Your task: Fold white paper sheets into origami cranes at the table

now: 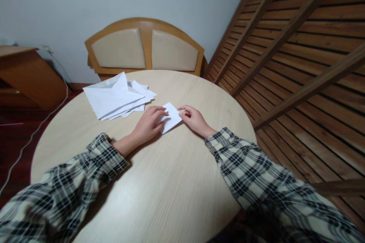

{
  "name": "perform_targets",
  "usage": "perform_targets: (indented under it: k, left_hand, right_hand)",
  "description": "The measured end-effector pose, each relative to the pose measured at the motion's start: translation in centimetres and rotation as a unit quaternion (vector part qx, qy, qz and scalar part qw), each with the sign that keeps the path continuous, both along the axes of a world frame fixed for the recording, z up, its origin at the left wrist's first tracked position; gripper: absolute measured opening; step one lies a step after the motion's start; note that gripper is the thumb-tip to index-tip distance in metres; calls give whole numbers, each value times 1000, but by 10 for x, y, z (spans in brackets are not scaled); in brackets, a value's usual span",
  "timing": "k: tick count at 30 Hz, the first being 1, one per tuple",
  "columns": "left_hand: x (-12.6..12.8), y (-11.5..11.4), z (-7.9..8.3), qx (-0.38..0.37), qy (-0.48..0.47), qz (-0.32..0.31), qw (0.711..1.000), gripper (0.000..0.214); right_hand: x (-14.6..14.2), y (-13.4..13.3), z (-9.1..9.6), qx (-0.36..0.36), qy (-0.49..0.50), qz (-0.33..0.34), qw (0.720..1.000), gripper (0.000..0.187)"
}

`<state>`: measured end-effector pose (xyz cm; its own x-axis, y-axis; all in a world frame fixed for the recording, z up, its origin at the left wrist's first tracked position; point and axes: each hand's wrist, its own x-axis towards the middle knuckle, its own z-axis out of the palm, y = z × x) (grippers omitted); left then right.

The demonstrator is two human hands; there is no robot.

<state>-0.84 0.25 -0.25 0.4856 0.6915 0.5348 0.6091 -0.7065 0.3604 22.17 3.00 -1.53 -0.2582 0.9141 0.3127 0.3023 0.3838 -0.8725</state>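
A small white piece of folded paper [171,118] lies on the round table in front of me. My left hand [149,120] rests over its left edge, fingers apart and fingertips touching the sheet. At the opposite corner, my right hand [194,118] has its thumb and forefinger closed on the paper's edge, with the other fingers curled in. Just beyond my left hand, on the far left part of the table, sits a loose pile of white paper sheets [114,97], some with raised or folded corners.
The pale round wooden table [159,182] fills the middle. Behind it stands a wooden headboard [146,34] with cream padded panels against the wall. Slatted wood panelling [308,83] rises on the right. A brown cabinet [31,76] and a white cable [34,133] are at left.
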Motion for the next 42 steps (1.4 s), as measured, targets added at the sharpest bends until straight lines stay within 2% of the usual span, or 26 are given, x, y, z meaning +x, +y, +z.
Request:
perform_targets:
  k: [2, 4, 10, 24, 34, 42]
  left_hand:
    - [4, -2, -1, -11, 51, -41, 998, 24]
    - [6, -4, -3, -24, 82, -55, 995, 26]
    - [5, -4, -8, -60, 85, -25, 994, 28]
    - [6, -4, -6, -85, 74, -22, 993, 28]
    - [6, -4, -5, -94, 53, -25, 994, 27]
    - [6, -4, -5, -81, 84, -19, 993, 29]
  right_hand:
    - [1, 1, -1, 8, -20, -5, 1000, 24]
    - [1, 2, -2, 5, -29, -5, 1000, 22]
    - [7, 7, -1, 35, -37, -8, 999, 20]
    - [13, 15, -5, -20, 0, 41, 999, 16]
    - [13, 12, 2, -26, -7, 43, 999, 17]
    - [14, 12, 4, -25, -8, 59, 998, 17]
